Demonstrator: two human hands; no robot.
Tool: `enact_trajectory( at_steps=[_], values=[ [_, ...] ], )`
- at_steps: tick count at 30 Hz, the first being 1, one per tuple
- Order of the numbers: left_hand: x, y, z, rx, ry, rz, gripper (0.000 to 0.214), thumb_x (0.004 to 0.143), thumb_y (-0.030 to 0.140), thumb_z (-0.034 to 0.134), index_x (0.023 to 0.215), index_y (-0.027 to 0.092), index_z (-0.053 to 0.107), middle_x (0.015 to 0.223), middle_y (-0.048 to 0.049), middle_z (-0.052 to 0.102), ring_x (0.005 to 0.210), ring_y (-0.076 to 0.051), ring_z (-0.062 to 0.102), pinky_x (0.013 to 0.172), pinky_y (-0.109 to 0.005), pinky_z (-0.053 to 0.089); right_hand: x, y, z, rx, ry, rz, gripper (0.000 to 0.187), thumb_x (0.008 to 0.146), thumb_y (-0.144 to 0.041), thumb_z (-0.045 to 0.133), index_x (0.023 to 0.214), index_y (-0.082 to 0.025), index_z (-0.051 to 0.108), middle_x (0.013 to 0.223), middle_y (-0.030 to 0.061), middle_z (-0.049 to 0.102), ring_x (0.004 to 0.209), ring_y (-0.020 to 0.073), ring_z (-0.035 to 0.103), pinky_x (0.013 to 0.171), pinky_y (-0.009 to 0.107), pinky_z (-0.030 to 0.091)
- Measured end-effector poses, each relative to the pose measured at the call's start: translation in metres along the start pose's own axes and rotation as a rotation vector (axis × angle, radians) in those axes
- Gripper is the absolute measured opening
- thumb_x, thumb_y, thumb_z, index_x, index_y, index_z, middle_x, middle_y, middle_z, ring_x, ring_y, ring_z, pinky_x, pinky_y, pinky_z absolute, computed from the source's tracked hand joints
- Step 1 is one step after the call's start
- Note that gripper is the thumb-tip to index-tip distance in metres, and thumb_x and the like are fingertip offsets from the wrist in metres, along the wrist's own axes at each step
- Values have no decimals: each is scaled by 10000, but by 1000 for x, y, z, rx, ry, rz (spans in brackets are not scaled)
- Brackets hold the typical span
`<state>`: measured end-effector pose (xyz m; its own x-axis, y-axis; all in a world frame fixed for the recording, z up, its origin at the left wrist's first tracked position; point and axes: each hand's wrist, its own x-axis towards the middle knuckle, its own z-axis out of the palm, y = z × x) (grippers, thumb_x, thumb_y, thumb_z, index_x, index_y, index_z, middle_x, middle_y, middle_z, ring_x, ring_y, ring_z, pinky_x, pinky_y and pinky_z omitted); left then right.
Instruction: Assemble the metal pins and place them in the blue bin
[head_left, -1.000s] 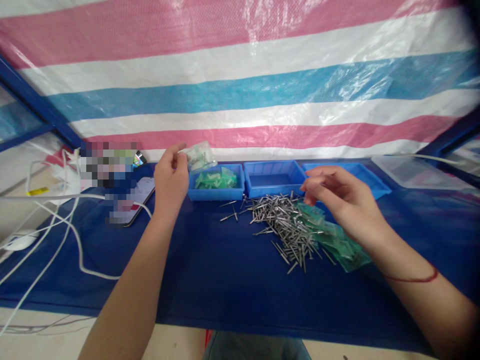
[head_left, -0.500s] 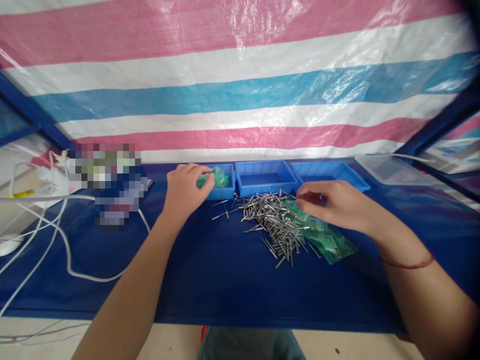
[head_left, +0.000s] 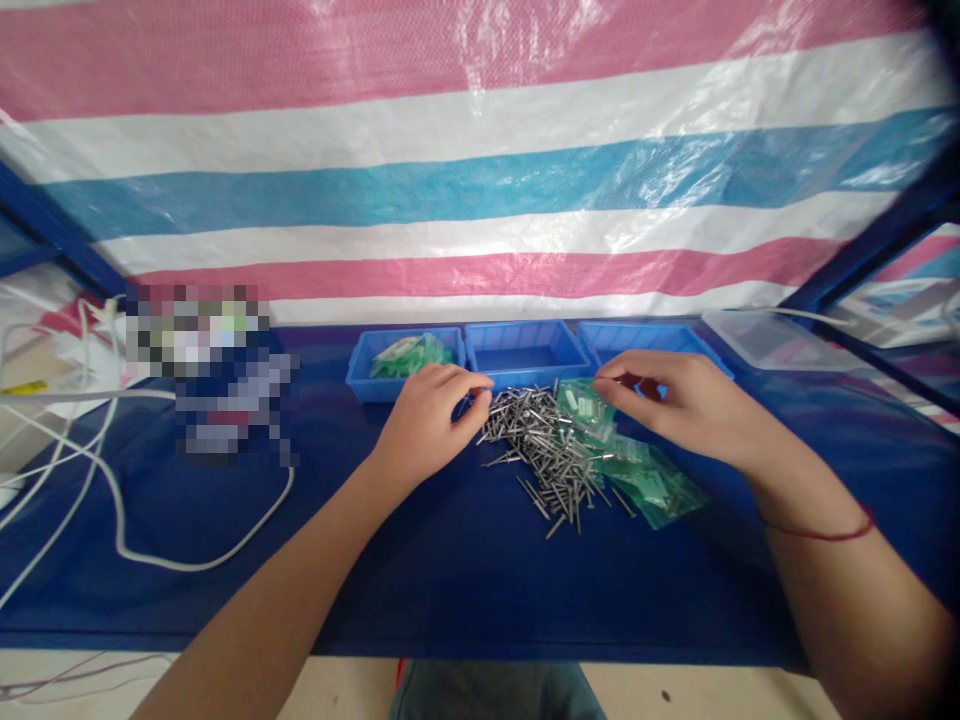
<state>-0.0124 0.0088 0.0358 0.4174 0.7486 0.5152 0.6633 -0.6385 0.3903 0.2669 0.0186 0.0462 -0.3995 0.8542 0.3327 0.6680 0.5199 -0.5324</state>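
A heap of silver blind rivets (head_left: 551, 440) lies on the blue tabletop. My left hand (head_left: 431, 420) hovers at the heap's left edge, its thumb and index finger slightly apart with nothing visible between them. At the heap's upper right, my right hand (head_left: 679, 410) pinches a small green plastic bag (head_left: 589, 405) by its edge; pale pieces show through the bag. More green bags (head_left: 652, 480) overlap on the table below that hand. Behind my left hand, the left blue bin (head_left: 360, 372) contains several green bags.
A middle blue bin (head_left: 529, 380) and a right blue bin (head_left: 705, 350) stand in line with the left one. A clear plastic lid (head_left: 780, 340) lies at the back right. White cables (head_left: 187, 565) loop over the left side. A striped sheet (head_left: 480, 190) hangs behind.
My left hand has moved right, out of the left bin to the edge of the rivet heap. A green bag now shows at my right fingertips, that hand having barely moved.
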Motion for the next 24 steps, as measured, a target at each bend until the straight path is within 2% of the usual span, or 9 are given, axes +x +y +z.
enact_trajectory(
  at_steps=[3,5,10,14,18,24],
  values=[
    [-2,7,6,-109,-29,-53,231,888,325,546,1047,195,652,914,-50,695,864,-179,609,841,-325,440,1,-15,7,248,118,64,211,857,-406,583,764,-233,659,703,8,625,600,125,535,545,269,431],
    [-3,11,8,-186,-69,-98,271,883,372,554,1069,199,648,901,-44,694,823,-166,612,795,-298,455,2,-22,17,386,136,106,225,839,-431,606,763,-227,661,678,-1,614,559,107,519,518,253,431],
    [-2,15,11,-307,-175,-215,257,912,369,487,874,192,670,739,2,663,659,-122,575,657,-243,436,5,-29,35,564,89,172,229,813,-437,640,802,-210,674,634,-14,610,505,89,507,482,232,434],
    [-3,14,12,-433,-135,-317,264,909,377,480,839,184,647,735,1,659,663,-124,576,633,-233,427,5,-29,35,647,66,209,232,795,-433,663,829,-204,675,633,-10,616,514,88,520,496,230,455],
    [-3,11,14,-556,-96,-362,243,895,376,506,859,179,644,794,-18,680,723,-137,610,657,-238,443,4,-30,32,679,51,214,235,791,-427,667,746,-196,661,644,1,627,501,83,518,467,226,447],
    [-3,10,18,-624,-90,-401,237,865,377,553,850,169,665,768,-22,688,721,-142,640,674,-243,483,4,-29,41,816,169,220,189,795,-365,676,914,-218,668,674,-10,669,442,78,523,438,241,465]
  ],
)
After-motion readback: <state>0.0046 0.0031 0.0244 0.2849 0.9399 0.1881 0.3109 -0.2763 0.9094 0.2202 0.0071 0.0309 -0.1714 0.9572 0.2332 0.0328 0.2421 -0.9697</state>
